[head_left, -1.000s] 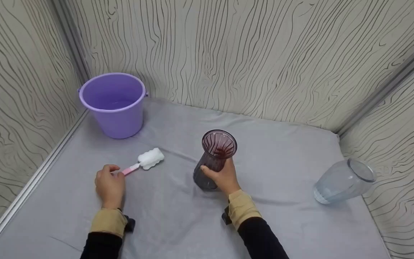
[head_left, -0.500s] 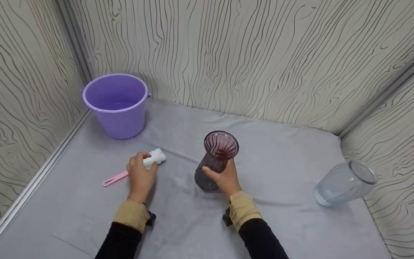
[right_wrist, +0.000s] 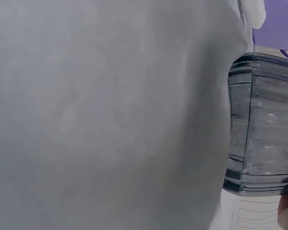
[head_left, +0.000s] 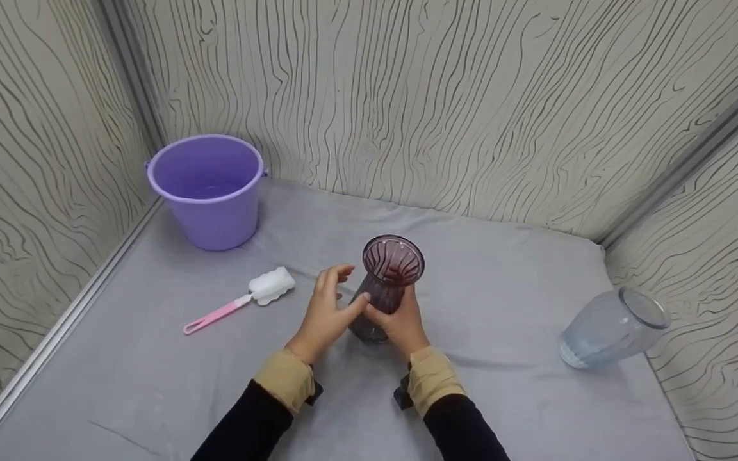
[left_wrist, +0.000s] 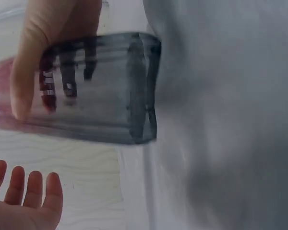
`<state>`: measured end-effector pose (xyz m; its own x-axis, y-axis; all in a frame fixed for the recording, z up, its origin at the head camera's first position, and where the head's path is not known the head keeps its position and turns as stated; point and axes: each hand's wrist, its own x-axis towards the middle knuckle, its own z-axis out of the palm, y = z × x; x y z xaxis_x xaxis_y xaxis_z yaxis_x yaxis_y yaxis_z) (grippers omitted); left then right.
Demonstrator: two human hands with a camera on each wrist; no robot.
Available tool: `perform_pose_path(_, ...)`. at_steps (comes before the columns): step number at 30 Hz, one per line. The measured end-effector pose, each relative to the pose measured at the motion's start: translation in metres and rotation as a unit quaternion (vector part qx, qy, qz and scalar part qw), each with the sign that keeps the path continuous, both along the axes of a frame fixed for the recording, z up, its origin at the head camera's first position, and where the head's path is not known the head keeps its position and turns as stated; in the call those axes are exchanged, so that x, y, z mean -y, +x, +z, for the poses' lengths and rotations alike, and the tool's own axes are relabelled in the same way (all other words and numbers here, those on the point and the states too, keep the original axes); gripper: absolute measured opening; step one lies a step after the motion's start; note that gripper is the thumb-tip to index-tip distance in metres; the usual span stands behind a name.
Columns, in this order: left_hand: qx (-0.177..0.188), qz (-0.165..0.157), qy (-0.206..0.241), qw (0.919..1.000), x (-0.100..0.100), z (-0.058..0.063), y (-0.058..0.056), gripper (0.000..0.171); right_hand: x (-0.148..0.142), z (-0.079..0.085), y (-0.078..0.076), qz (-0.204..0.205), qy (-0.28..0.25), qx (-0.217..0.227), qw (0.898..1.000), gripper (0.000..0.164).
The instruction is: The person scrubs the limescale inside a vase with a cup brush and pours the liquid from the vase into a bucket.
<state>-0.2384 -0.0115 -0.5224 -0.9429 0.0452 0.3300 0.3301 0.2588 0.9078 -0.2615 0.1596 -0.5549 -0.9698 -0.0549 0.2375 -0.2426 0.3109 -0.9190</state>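
A ribbed, purple-tinted glass vase (head_left: 392,261) is near the middle of the cloth in the head view, with its flared mouth up. My right hand (head_left: 402,325) grips its body from the right; in the left wrist view the thumb and fingers wrap the glass vase (left_wrist: 105,91). On the opposite side my left hand (head_left: 325,312) is spread, its thumb close to the vase. The left wrist view shows those left fingers (left_wrist: 33,189) apart from the glass. A sponge bottle brush (head_left: 271,285) with a pink handle lies left of the left hand.
A purple bucket (head_left: 215,221) stands at the back left, near the patterned wall panels (head_left: 369,96). At the right, a clear bluish glass vase (head_left: 606,326) is near the edge of the grey cloth (head_left: 503,410).
My left hand has gone from the brush handle, over its sponge head, rightward to the vase's side. The brush stays lying on the cloth. My right hand keeps its grip on the vase.
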Motion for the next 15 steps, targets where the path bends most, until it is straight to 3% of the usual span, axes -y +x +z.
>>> perform_pose_path(3,0.029,-0.025,-0.004,0.9993,-0.012,0.004,0.001,0.074,-0.001,-0.001,-0.001,0.003,0.014,-0.009,1.0,0.094)
perform_pose_path(7,0.035,-0.038,-0.036,0.998,-0.027,0.004,-0.001,0.093,-0.003,-0.004,-0.003,0.012,0.025,-0.048,0.998,0.096)
perform_pose_path(11,0.03,-0.023,-0.045,0.9983,-0.037,0.002,-0.004,0.104,-0.005,-0.007,-0.003,0.022,0.031,-0.081,0.996,0.097)
perform_pose_path(15,0.016,-0.002,-0.059,0.9981,-0.042,-0.002,-0.007,0.104,-0.005,-0.01,-0.001,0.01,0.04,-0.076,0.996,0.093)
